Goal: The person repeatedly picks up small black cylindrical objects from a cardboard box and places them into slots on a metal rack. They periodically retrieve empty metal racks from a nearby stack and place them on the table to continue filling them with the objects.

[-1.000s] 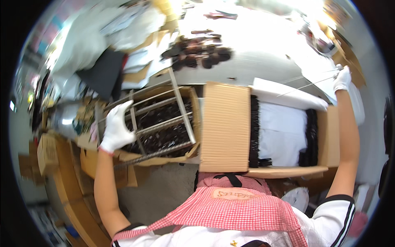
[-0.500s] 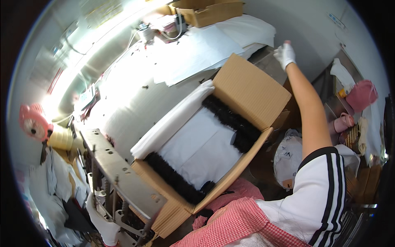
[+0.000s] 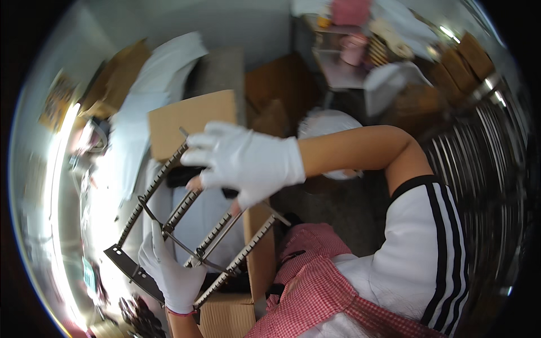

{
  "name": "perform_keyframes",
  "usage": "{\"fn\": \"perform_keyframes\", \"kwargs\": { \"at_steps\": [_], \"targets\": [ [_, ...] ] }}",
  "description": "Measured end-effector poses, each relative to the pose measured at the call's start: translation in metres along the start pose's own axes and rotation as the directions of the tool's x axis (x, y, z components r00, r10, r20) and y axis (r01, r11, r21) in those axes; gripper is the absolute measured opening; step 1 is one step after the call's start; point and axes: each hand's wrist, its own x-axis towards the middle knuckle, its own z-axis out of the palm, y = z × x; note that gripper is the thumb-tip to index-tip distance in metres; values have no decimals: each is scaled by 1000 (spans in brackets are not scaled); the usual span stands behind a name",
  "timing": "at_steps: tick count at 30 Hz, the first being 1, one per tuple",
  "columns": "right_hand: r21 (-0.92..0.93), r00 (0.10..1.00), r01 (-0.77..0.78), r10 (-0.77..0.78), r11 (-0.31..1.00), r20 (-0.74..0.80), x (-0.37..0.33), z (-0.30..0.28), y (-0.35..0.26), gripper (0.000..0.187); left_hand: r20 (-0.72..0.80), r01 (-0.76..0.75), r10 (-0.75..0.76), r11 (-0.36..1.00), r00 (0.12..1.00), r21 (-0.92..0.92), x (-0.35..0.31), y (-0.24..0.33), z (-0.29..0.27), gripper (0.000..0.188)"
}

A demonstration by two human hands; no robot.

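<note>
The right hand [image 3: 245,162], in a white glove, reaches across the middle of the view from the right, its bare forearm running nearly level from the striped white sleeve at the elbow. The hand lies palm down over the upper end of a metal rack [image 3: 186,219], a frame of long notched bars joined by thin cross rods. Its fingers [image 3: 205,147] are spread and curled down over the top bars, the thumb tucked under near the inner bar, so the hand has closed loosely on the rack's upper end.

The left hand [image 3: 169,270], also gloved in white, comes up from the lower edge with the wrist bent back. Its fingers [image 3: 153,239] point upward and wrap around a cross rod near the rack's lower end, close to the flat dark end plate [image 3: 132,269]; the hold looks firm, though the thumb is hidden behind the bars.

The rack is held between the two hands, tilted from upper right to lower left, above an open cardboard box [image 3: 191,121]. The box has one flap standing up behind the right hand, and white sheeting [image 3: 200,217] with dark contents shows inside it beneath the bars. A red-and-white checked apron [image 3: 315,281] covers the person's front at lower right. More cardboard cartons [image 3: 276,96] stand behind the box.
</note>
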Motion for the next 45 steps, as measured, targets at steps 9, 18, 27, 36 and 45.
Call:
{"fn": "perform_keyframes", "kwargs": {
  "at_steps": [9,18,27,36,45],
  "targets": [
    [-293,642,-761,734,578,-219,-176,-17,-211,55,0,-792,851,489,525,-367,-9,171,40,96],
    [467,-531,-522,701,-713,476,-474,24,-395,48,195,-773,978,181,76,-608,-36,208,81,60],
    [-79,-883,-420,388,-904,265,-707,99,-444,83,636,-544,772,531,-6,-650,-182,244,213,57],
    [-213,-824,-564,524,-798,217,-886,185,-434,73,789,-344,604,721,-113,-601,-348,324,316,54],
    [-227,-711,-689,703,-688,28,-980,257,-459,53,920,-335,393,867,3,-369,-390,311,394,54]
  ]
}}
